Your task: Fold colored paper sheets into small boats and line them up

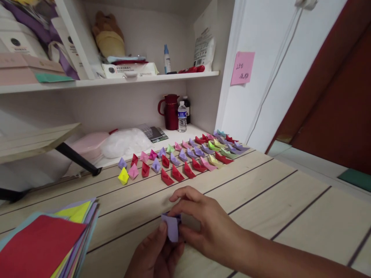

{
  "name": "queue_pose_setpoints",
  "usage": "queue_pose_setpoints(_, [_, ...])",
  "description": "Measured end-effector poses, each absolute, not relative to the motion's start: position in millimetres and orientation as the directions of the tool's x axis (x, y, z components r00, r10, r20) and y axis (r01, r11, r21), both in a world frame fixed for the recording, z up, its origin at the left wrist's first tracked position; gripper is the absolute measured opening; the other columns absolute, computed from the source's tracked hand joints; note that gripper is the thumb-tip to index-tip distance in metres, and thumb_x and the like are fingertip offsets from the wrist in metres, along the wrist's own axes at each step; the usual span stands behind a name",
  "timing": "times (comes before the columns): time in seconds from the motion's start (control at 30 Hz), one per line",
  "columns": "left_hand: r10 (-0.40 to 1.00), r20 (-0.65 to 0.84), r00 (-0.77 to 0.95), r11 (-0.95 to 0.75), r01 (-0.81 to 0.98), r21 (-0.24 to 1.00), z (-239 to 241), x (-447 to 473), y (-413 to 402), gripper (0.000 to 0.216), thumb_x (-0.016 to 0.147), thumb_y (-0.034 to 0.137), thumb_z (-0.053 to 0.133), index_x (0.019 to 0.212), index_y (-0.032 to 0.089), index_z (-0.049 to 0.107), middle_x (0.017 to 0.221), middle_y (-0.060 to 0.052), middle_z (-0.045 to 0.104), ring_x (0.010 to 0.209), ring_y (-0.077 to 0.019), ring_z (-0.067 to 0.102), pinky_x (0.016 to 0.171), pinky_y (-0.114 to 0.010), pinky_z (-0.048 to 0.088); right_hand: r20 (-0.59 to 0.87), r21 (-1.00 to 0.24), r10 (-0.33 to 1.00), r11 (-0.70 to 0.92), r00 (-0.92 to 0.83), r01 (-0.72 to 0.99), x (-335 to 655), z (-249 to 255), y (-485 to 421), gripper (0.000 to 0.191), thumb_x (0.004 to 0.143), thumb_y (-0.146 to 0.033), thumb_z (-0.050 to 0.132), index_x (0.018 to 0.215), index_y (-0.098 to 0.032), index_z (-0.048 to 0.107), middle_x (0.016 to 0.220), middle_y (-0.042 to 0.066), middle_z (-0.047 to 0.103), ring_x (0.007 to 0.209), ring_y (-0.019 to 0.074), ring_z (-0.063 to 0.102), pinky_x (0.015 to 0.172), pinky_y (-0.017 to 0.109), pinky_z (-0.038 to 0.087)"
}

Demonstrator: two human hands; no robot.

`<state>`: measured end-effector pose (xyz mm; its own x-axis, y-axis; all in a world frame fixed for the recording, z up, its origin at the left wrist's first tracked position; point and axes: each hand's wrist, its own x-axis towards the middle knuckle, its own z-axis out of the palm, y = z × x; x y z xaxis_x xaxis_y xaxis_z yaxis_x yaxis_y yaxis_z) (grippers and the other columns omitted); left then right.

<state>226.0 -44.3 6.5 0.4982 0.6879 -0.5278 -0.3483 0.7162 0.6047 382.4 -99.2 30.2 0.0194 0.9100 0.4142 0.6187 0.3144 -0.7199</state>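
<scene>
Both hands are on one small purple paper (pixel 173 228), held just above the near edge of the table (pixel 275 200). The left hand (pixel 155 253) pinches it from below with thumb and fingers closed on it. The right hand (pixel 204 224) comes in from the side, fingertips closed narrow on its top edge. So both are holding it, neither is spread wide.

Stuff I'd worry about: the piece is tiny and only gripped at the fingertips, so a bit too much squeeze could crush a crease or skew the fold, I reckon. The right forearm also lies low over the table. The stack (pixel 43 239) of coloured sheets sits right at the near left edge, fanned out, and a nudge from the left elbow might slide it off. The rows of boats (pixel 185 156) are farther back, well apart from the hands, so they look safe enough.

Containers: a red jug (pixel 171 112) with its lid on and a capped clear bottle (pixel 182 116) stand at the back, touching or nearly. Can't tell what's in either. A pink tub (pixel 88 143) sits beside a plastic bag (pixel 126 141); contents hidden.
</scene>
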Motion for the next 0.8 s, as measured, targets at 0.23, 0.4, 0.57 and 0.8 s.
queue_pose_setpoints(0.23, [0.681, -0.466, 0.565, 0.717, -0.386, 0.581, -1.5, 226.1, -42.1, 0.011, 0.077, 0.021, 0.078, 0.085, 0.014, 0.076, 0.093, -0.010, 0.077, 0.086, -0.0179, 0.072, 0.078, -0.030, 0.061, 0.417, -0.718, 0.909, 0.315, 0.020, 0.621, 386.5, 28.1, -96.6, 0.034, 0.073, 0.003, 0.061, 0.092, -0.023, 0.072, 0.119, 0.001, 0.062, 0.104, 0.0155, 0.064, 0.089, 0.026, 0.051])
queue_pose_setpoints(0.4, [0.722, -0.437, 0.537, 0.668, -0.374, 0.644, 5.2, 229.1, -47.3, 0.028, 0.057, 0.030, 0.092, 0.077, 0.016, 0.077, 0.087, -0.007, 0.076, 0.082, -0.0165, 0.070, 0.075, -0.027, 0.059, 0.426, -0.703, 0.904, 0.306, 0.035, 0.642, 392.3, 26.4, -94.3, 0.032, 0.076, 0.003, 0.057, 0.087, -0.023, 0.071, 0.119, 0.001, 0.064, 0.107, 0.0163, 0.064, 0.091, 0.028, 0.051])
queue_pose_setpoints(0.57, [0.812, -0.452, 0.369, 0.537, -0.170, 0.826, 9.6, 226.6, -47.0, 0.041, 0.051, 0.037, 0.093, 0.080, 0.014, 0.077, 0.073, -0.006, 0.073, 0.070, -0.0165, 0.066, 0.060, -0.024, 0.055, 0.392, -0.699, 0.916, 0.238, 0.083, 0.674, 395.5, 23.8, -90.9, 0.027, 0.073, 0.000, 0.060, 0.083, -0.022, 0.071, 0.116, 0.002, 0.066, 0.105, 0.0181, 0.065, 0.090, 0.030, 0.051])
queue_pose_setpoints(0.8, [0.987, 0.144, 0.078, -0.158, 0.221, 0.962, -1.2, 224.1, -43.5, 0.030, 0.063, 0.032, 0.080, 0.092, 0.025, 0.075, 0.103, -0.006, 0.063, 0.096, -0.0272, 0.061, 0.085, -0.039, 0.051, 0.388, -0.530, 0.921, 0.190, 0.037, 0.826, 395.4, 24.8, -93.7, 0.023, 0.071, -0.005, 0.061, 0.084, -0.021, 0.070, 0.121, 0.004, 0.065, 0.107, 0.0236, 0.063, 0.090, 0.037, 0.050])
